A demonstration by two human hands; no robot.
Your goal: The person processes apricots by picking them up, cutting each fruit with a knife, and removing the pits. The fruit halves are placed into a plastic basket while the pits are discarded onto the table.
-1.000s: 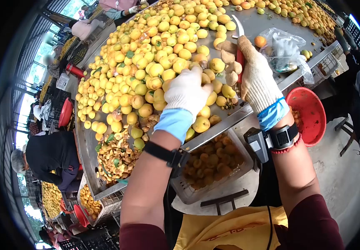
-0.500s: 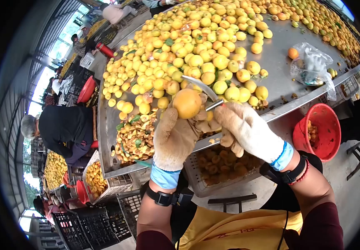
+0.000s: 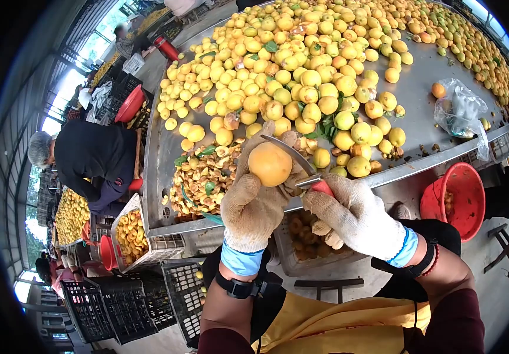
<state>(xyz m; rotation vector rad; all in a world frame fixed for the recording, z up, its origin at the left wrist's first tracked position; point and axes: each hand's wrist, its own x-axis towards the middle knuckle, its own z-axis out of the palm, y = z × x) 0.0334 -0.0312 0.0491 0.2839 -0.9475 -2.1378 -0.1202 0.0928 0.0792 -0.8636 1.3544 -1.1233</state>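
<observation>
My left hand, in a stained cotton glove, is closed around a round yellow peach. A curved knife with a red handle is gripped by my gloved right hand; its blade lies along the upper right side of the peach. Both hands are above the near edge of a metal table. Beyond them spreads a large heap of yellow peaches. Left of my left hand lies a pile of cut scraps with some green leaves. Below the hands, a crate with cut fruit is partly hidden.
A red bucket stands at the right, and a clear plastic bag rests on the table. At left are a person in dark clothes, a white crate of cut fruit and black crates. A stool is below.
The camera view has shifted a little, so the table sits further right. The peach is turned in my left hand, and the knife blade now lies more across its upper side.
</observation>
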